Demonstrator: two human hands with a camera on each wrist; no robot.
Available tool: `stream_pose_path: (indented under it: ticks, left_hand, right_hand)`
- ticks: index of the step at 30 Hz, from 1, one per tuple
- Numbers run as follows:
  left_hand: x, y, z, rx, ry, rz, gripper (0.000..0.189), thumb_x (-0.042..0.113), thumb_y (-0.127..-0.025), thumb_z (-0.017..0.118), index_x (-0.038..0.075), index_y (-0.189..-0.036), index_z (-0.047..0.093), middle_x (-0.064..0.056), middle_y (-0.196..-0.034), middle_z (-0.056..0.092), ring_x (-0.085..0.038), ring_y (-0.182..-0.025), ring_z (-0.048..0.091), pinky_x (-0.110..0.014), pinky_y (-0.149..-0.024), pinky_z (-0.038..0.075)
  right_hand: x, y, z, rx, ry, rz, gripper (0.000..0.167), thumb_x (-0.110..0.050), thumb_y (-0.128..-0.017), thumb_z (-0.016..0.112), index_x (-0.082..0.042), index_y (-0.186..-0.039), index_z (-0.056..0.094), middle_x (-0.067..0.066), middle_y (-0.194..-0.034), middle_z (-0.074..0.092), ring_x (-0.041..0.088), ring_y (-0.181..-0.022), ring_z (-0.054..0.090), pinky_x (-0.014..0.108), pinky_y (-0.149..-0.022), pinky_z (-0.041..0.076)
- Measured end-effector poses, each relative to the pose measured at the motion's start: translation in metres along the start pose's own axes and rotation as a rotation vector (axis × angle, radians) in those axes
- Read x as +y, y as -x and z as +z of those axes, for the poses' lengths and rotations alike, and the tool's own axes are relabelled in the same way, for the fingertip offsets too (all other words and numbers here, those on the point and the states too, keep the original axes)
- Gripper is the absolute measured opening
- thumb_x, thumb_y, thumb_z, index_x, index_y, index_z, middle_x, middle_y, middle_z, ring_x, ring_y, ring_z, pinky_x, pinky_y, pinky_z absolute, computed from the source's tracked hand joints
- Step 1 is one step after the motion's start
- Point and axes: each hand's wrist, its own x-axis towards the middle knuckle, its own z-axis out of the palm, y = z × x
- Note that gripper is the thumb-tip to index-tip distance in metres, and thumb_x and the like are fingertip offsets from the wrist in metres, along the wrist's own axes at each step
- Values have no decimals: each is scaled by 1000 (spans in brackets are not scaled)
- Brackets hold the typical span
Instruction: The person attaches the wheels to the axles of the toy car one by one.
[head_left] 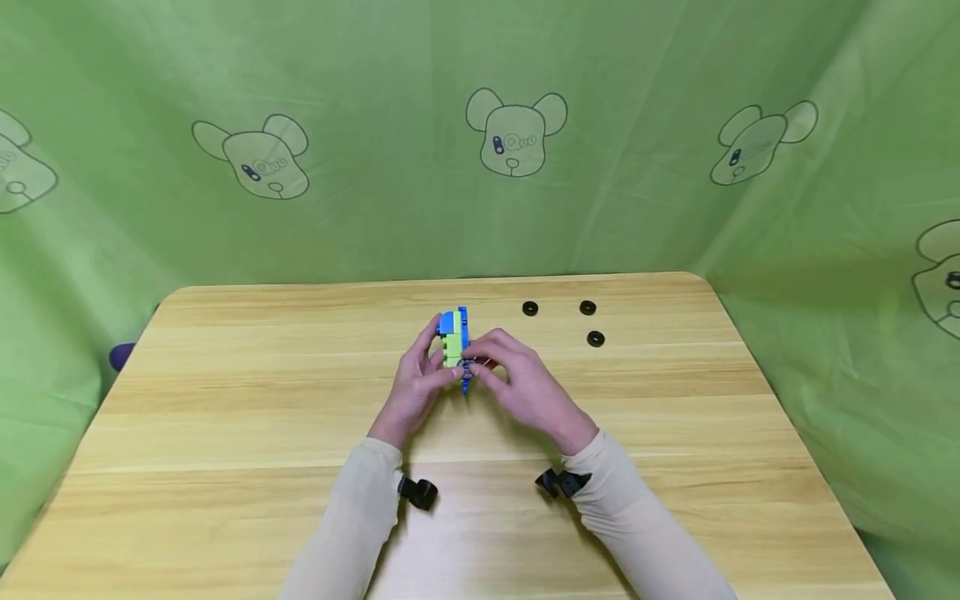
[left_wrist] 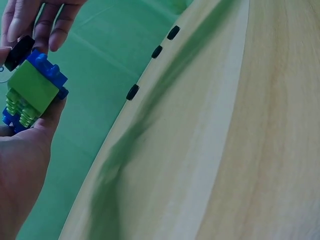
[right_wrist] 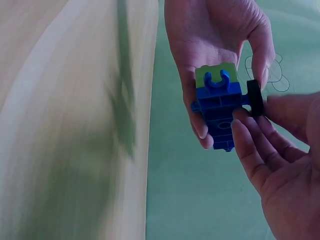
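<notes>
Green cloth [head_left: 390, 233] backs the worktop [head_left: 262, 400]; above it, I see the block model [head_left: 452, 346] gripped by the left hand [head_left: 411, 385], angled from seven o'clock; the right hand [head_left: 531, 392], angled from four, pinches its black wheel [right_wrist: 255, 97]; three loose wheels [left_wrist: 173, 33] lie toward two-thirty.

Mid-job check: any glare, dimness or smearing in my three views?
Head view: bright, a pale sheen on the tabletop between the sleeves. Left wrist view: dimmer, a soft green streak across the tabletop, shadow or reflection, can't tell. Right wrist view: also dim, with blurry green patches; the black wheel shows little detail, the blue-and-green toy brick build reads clearly.
</notes>
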Motion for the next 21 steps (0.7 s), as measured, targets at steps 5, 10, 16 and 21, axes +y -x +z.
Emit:
stream_pose_path:
  ticks: [5,10,16,21]
  left_hand:
    - [2,0,0,6,1,11,93,-20,-80,55,5,-157,8,-19,-156,24,-38,-131,43,-32,-100,47]
    - [4,0,0,-4,-10,32,95,-21,-78,54,4,-157,8,-19,-158,18,-47,-134,34,-32,-99,47]
    - [4,-2,0,-14,3,41,93,-23,-78,52,3,-156,8,-19,-159,13,-49,-134,34,-33,-100,47]
    - [5,0,3,-8,5,38,92,-21,-80,53,4,-157,9,-14,-160,14,-47,-134,35,-33,-100,46]
  right_hand:
    - [-1,0,1,22,-56,82,22,-8,-94,65,-7,-117,66,-2,-109,61,13,-96,60,30,-88,53]
    - [-2,-1,0,-6,-142,184,25,-10,-93,68,-4,-117,63,-1,-100,62,13,-90,60,29,-81,55]
    - [-3,-3,0,-37,-253,282,25,-12,-93,68,-2,-116,63,4,-97,65,20,-89,63,28,-79,56]
    - [-1,-2,2,-41,-442,339,25,-7,-95,64,4,-117,61,13,-100,64,37,-93,64,40,-84,57]
